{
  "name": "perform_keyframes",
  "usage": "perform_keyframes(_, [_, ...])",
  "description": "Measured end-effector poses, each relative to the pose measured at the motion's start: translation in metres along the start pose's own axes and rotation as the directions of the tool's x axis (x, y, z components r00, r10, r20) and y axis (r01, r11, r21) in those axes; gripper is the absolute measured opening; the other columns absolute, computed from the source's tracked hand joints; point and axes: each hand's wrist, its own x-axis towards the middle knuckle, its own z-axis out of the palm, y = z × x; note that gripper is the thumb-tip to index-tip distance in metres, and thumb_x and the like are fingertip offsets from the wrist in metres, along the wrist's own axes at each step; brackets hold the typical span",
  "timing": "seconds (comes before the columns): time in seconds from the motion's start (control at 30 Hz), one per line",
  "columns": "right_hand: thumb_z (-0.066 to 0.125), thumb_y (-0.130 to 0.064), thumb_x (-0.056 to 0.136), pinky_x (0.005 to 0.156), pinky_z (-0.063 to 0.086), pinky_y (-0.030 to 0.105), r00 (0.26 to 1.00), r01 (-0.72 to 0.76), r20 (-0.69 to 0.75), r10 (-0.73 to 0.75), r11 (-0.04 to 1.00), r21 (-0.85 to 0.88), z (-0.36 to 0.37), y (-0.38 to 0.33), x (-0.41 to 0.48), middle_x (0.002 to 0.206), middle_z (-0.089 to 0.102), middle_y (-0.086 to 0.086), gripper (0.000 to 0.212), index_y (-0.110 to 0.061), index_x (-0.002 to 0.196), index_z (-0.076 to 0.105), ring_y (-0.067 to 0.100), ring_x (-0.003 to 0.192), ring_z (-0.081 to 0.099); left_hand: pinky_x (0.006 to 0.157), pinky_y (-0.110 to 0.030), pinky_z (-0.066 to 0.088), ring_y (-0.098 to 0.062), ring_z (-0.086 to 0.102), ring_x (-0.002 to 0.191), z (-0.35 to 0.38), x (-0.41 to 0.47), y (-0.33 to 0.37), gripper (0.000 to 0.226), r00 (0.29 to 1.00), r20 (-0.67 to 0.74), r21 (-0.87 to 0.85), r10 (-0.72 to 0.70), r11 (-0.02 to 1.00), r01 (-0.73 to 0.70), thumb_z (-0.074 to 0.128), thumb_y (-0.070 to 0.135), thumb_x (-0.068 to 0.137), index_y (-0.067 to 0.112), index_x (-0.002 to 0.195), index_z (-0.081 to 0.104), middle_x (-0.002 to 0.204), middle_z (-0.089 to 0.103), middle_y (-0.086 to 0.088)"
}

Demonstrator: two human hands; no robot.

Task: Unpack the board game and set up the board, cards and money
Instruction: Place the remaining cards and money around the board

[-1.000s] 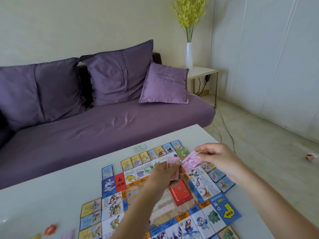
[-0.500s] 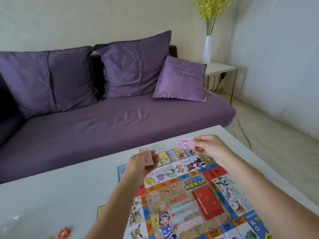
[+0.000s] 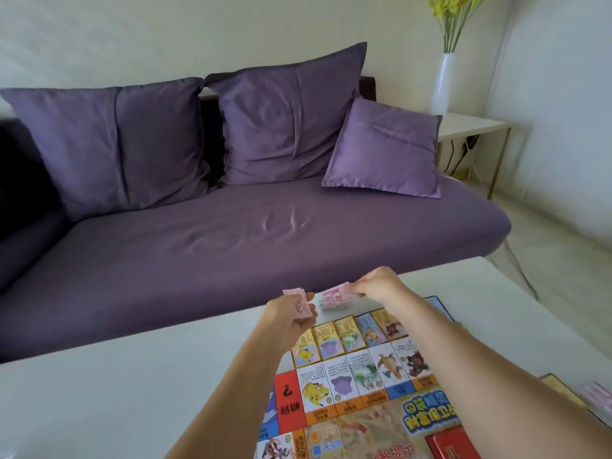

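Two hands are seen at the far edge of one board (image 3: 364, 422), which is laid flat on one white table (image 3: 99, 376). One thin stack (image 3: 293, 292) of pink notes is gripped in the left hand (image 3: 288, 321), fingers curled round it; the notes in it cannot be counted. One single pink note (image 3: 334, 297) is pinched between thumb and fingers of the right hand (image 3: 379, 286), printed face up. It is held at 12 o'clock from the board's middle, just past the card row; whether it touches the table cannot be told. The stack is held at 11 o'clock, near the note but apart from it. Five cards (image 3: 326, 339) are counted in one row along the board's far edge, set side by side: four with yellow borders, one with blue. The row's right end is hidden by the right forearm. One red deck (image 3: 453, 445) is seen on the board at 5 o'clock, cut off by the frame edge. One pink pile (image 3: 597, 394) is seen on the table at 3 o'clock, off the board, too blurred to count. Beyond the table at 12 o'clock one purple sofa (image 3: 231, 246) is placed, with three cushions (image 3: 288, 117): two large ones leaned on the back, one small one at the right. At 1 o'clock one side table (image 3: 470, 124) is seen, with one white vase (image 3: 442, 82) of yellow flowers (image 3: 453, 11) on it.
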Motion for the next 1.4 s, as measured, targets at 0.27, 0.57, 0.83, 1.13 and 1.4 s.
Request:
perform_keyframes(0.27, [0.076, -0.042, 0.078, 0.068, 0.043, 0.025, 0.998, -0.052, -0.033, 0.046, 0.974, -0.218, 0.021, -0.002, 0.016, 0.103, 0.067, 0.008, 0.053, -0.002, 0.11, 0.064, 0.022, 0.089, 0.062, 0.092, -0.042, 0.05, -0.031, 0.056, 0.101, 0.002, 0.012, 0.0, 0.024, 0.999, 0.004, -0.028, -0.035, 0.999, 0.035, 0.038, 0.003, 0.1, -0.002, 0.085, 0.057, 0.101, 0.058, -0.018])
perform_keyframes(0.57, [0.08, -0.024, 0.076, 0.082, 0.043, 0.024, 0.951, 0.304, 0.193, -0.24, 0.835, -0.459, 0.023, -0.007, 0.008, 0.121, 0.058, -0.003, 0.048, -0.022, 0.12, 0.06, 0.015, 0.106, 0.056, 0.079, -0.037, 0.052, -0.027, 0.054, 0.091, 0.004, 0.005, 0.006, 0.018, 0.998, 0.008, -0.037, -0.056, 0.998, 0.056, 0.041, 0.002, 0.099, -0.001, 0.086, 0.053, 0.094, 0.061, -0.015])
perform_keyframes(0.83, [0.075, -0.018, 0.082, 0.075, 0.041, 0.023, 0.939, 0.344, 0.2, -0.28, 0.758, -0.554, 0.035, -0.01, 0.009, 0.124, 0.059, 0.0, 0.027, -0.024, 0.107, 0.067, 0.018, 0.105, 0.058, 0.071, -0.035, 0.052, -0.03, 0.057, 0.094, 0.003, 0.01, 0.007, 0.024, 0.998, 0.002, 0.008, -0.058, 0.998, 0.058, 0.04, 0.007, 0.099, 0.0, 0.088, 0.06, 0.098, 0.062, -0.017])
perform_keyframes(1.13, [0.073, -0.019, 0.084, 0.075, 0.04, 0.021, 0.928, 0.369, 0.115, -0.355, 0.828, -0.423, 0.033, -0.004, 0.004, 0.117, 0.055, 0.0, 0.026, -0.022, 0.108, 0.066, 0.015, 0.097, 0.055, 0.084, -0.039, 0.052, -0.028, 0.059, 0.092, 0.003, 0.001, 0.008, 0.027, 0.999, 0.024, -0.075, -0.033, 0.997, 0.035, 0.039, 0.007, 0.1, -0.001, 0.086, 0.061, 0.096, 0.062, -0.018])
perform_keyframes(1.4, [0.068, -0.023, 0.087, 0.071, 0.043, 0.011, 0.817, 0.576, 0.159, -0.554, 0.791, -0.207, 0.008, -0.018, -0.05, 0.103, 0.059, -0.009, 0.023, -0.028, 0.109, 0.064, 0.003, 0.086, 0.057, 0.068, -0.034, 0.049, -0.019, 0.053, 0.065, -0.014, -0.047, 0.009, 0.032, 0.993, 0.117, -0.126, 0.004, 0.992, 0.011, 0.039, 0.016, 0.101, -0.001, 0.096, 0.065, 0.068, 0.058, -0.009])
